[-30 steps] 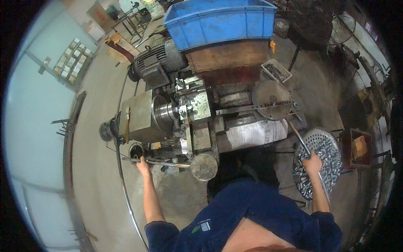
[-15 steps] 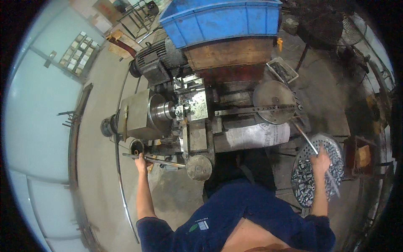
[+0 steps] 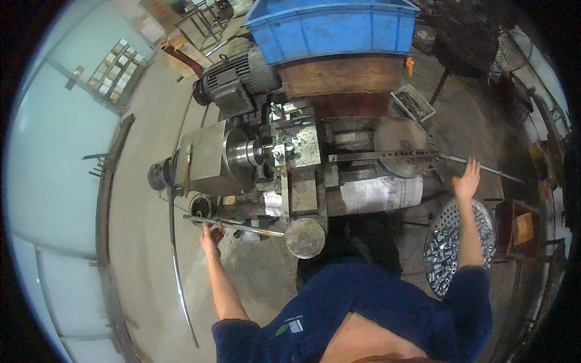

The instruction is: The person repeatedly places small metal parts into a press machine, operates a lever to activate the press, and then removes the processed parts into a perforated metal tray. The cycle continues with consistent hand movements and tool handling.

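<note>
A lathe-like metalworking machine (image 3: pixel 299 145) stands before me, its steel chuck (image 3: pixel 247 153) at the left of the slide. My left hand (image 3: pixel 210 239) is just under a metal lever rod (image 3: pixel 248 226) that runs out from a round hub (image 3: pixel 304 238). Its thumb and fingers look apart, not wrapped round the rod. On the right, my right hand (image 3: pixel 466 181) reaches up with fingers stretched against a long handle rod (image 3: pixel 484 167) beside a large round disc (image 3: pixel 404 147). Below that forearm lies a perforated round tray (image 3: pixel 446 210) of small metal parts (image 3: pixel 445 254).
Behind the machine a blue crate (image 3: pixel 330 33) rests on a wooden box (image 3: pixel 345 75). An electric motor (image 3: pixel 233 85) is at the back left. A small white basket (image 3: pixel 417 103) and a fan (image 3: pixel 511 51) are at the right. A dark cup (image 3: pixel 200 207) sits near my left hand.
The right handle rod has swung up and away from over the tray, my right hand moving up and opening from its grip. My left hand has loosened from the lever rod.
</note>
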A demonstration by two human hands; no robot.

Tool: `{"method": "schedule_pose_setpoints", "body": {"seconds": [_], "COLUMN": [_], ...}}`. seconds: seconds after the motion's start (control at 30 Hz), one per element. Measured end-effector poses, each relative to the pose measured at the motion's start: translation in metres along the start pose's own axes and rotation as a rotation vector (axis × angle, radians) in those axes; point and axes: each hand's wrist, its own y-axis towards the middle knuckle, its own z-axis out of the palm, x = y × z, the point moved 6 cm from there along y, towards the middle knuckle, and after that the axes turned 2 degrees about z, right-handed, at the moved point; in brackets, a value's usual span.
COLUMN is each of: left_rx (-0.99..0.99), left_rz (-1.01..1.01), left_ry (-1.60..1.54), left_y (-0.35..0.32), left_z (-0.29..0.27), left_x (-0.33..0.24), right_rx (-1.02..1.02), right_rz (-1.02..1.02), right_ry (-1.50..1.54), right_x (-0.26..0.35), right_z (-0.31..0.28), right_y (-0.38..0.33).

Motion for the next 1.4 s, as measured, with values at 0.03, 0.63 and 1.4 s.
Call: {"method": "schedule_pose_setpoints", "body": {"seconds": [0.03,0.63,1.4], "left_rx": [-0.012,0.264,0.253], "left_rz": [-0.023,0.431,-0.106], "left_ry": [0.004,1.089,0.498], "left_y": [0.005,0.001,-0.01], "left_z": [-0.015,0.113,0.035], "left_x": [0.022,0.121,0.152], "right_rx": [-0.006,0.472,-1.118], "right_rz": [-0.022,-0.258,-1.052], "right_ry": [0.087,0.831,1.361], "right_x": [0.014,0.168,0.372], "right_z": [-0.012,-0.105,-0.426], "right_y": [-0.019,-0.092,-0.117]}}
